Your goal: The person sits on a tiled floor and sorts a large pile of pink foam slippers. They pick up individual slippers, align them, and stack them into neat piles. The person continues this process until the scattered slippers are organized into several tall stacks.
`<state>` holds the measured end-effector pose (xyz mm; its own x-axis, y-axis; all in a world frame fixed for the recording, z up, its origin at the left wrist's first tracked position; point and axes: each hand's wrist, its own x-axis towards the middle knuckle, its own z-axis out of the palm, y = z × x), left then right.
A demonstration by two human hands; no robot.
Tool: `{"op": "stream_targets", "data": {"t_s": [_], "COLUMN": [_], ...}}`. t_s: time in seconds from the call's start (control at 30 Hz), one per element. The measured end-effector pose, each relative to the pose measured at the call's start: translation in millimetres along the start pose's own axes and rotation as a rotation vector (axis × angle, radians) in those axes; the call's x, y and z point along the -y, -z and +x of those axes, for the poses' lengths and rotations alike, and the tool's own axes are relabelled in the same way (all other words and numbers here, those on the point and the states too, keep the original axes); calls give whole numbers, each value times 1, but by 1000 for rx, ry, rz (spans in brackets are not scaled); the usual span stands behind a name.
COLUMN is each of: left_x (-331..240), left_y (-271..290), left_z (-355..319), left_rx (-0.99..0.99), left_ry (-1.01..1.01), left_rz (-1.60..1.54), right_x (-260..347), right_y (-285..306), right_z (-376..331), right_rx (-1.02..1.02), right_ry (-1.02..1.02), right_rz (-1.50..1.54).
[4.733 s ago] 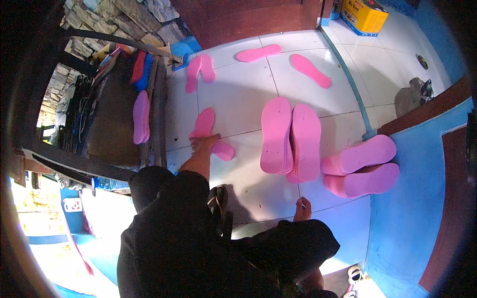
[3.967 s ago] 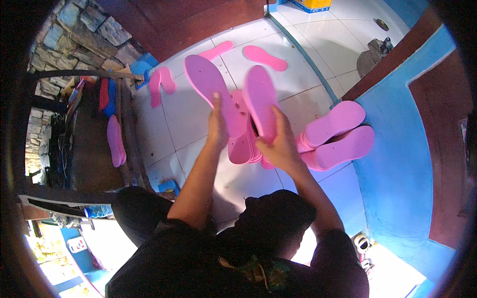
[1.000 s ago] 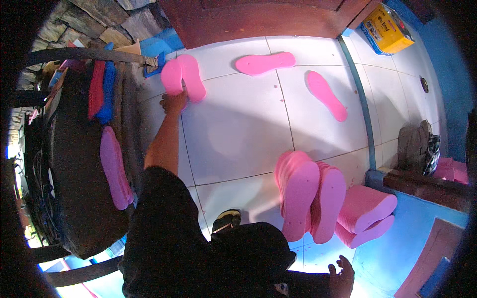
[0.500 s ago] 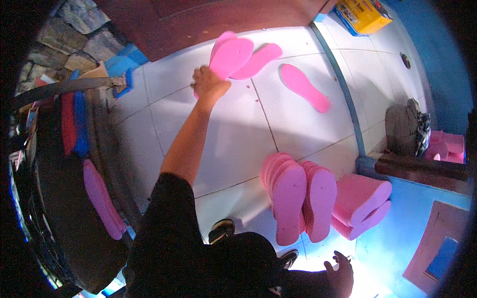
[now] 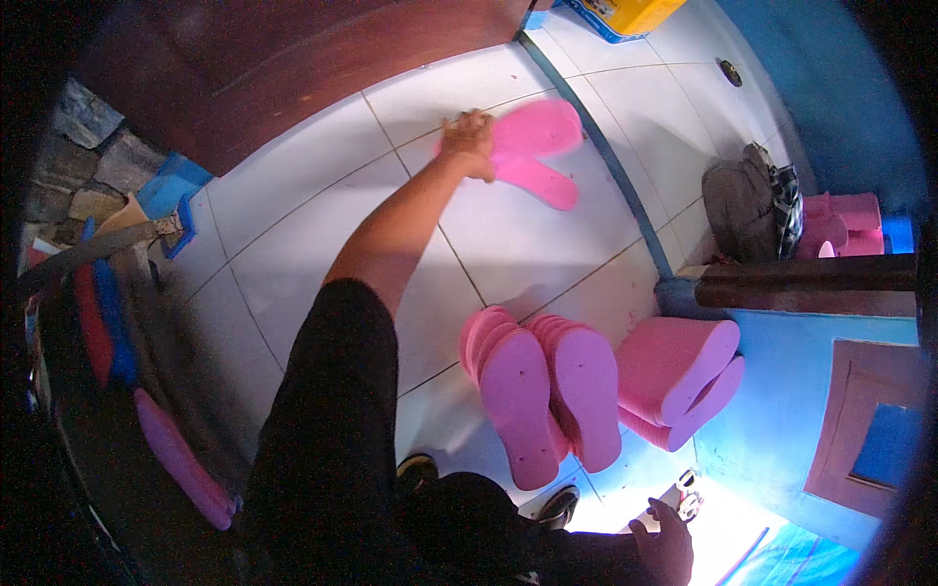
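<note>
Out over the tiled floor, my left hand [image 5: 469,145] is closed around the near end of pink flip-flop soles [image 5: 539,125]. They are smeared by motion, and I cannot tell how many there are. Another pink sole [image 5: 547,184] slants out just below them; its near end is hidden at my fingers. My right hand [image 5: 668,545] hangs low at the right with nothing in it, fingers apart. Between my arms, two leaning rows of pink soles [image 5: 518,400] stand on the floor in front of my feet. A further pile of pink soles [image 5: 674,376] rests against the blue wall.
A dark red door [image 5: 293,78] borders the far side. At the left is a dark seat-like thing with a pink stack of soles [image 5: 181,459] beside it. A raised strip [image 5: 616,161] crosses the floor; beyond it are a grey bag [image 5: 738,205], pink bundles [image 5: 845,225] and a yellow box [image 5: 635,15].
My left hand has moved right with the soles, over the sole that lay apart. The other loose sole no longer lies separately on the floor. The whole view has shifted rightward.
</note>
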<state>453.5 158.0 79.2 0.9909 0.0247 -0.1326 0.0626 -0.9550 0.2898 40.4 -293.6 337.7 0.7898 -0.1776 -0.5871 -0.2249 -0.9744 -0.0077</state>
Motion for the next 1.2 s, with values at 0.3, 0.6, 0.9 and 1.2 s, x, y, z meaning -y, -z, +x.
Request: {"op": "stream_targets", "data": {"t_s": [0.3, 0.6, 0.9, 1.2], "left_x": [-61, 34, -34, -157], "left_y": [-47, -3, 148, 212], "left_z": [19, -96, -324, -387], "left_rx": [205, -23, -115, 267], "left_ry": [-207, 340, -273, 50], "left_rz": [240, -299, -1983, -1697], "right_x": [57, 69, 123, 153], "right_y": [26, 44, 72, 125], "right_z": [-4, -11, 59, 66], "right_rx": [10, 37, -489, -969], "right_ry": [-168, 61, 1373, 1790], "right_rz": [-20, 293, 243, -36]}}
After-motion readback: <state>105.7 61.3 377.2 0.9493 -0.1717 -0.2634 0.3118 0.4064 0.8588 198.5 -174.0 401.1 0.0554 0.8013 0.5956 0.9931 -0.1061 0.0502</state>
